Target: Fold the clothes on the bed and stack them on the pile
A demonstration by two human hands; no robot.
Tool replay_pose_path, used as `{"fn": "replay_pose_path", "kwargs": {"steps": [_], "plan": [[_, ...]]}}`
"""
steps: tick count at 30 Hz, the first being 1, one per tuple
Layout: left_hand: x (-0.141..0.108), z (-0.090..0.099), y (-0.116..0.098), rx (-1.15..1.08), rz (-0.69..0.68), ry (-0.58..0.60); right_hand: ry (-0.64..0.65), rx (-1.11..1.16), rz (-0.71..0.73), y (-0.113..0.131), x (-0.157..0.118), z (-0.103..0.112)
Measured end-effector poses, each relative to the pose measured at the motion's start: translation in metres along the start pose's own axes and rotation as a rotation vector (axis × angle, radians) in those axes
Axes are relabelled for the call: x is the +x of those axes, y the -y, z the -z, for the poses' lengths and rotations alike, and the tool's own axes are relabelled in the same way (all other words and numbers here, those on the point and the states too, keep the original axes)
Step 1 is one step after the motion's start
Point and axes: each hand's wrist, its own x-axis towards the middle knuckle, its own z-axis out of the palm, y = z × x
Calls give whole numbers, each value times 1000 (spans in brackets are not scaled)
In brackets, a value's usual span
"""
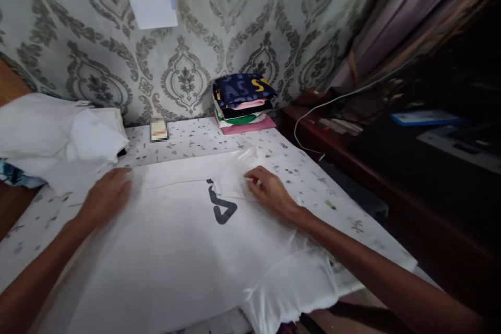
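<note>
A white T-shirt with a dark printed mark lies spread before me, its near part reaching over the bed's front edge. At its far left edge, my left hand is closed on the cloth, with the fingers partly smeared by motion. My right hand pinches the shirt's far right part, where a piece of fabric is folded over and partly covers the print. Gathered white cloth hangs below my right forearm.
Behind stands a stack of folded clothes. A heap of white clothes lies at left, near a small blurred card-like item. A dark red wooden ledge with a white cable borders the patterned bedsheet on the right.
</note>
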Motion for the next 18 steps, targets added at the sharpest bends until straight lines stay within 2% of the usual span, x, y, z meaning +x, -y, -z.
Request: {"fn": "replay_pose_path", "kwargs": {"steps": [2, 4, 6, 8, 10, 12, 15, 18], "plan": [[4, -4, -56, -181, -288, 16, -49, -96, -151, -14, 2, 10], [7, -9, -117, -240, -558, 72, -59, -157, -302, -23, 13, 17], [9, -12, -170, -197, -742, 108, -57, -193, -424, -30, 33, 22], [12, -13, -207, -72, -823, 153, -58, -215, -503, -36, 56, 25], [15, -12, -228, 63, -826, 196, -63, -226, -556, -44, 78, 27], [19, -11, -237, 150, -811, 214, -67, -231, -612, -51, 96, 26], [22, -11, -239, 175, -800, 199, -63, -236, -685, -62, 113, 22], [23, -12, -233, 85, -735, 155, -57, -236, -721, -70, 118, 21]]}}
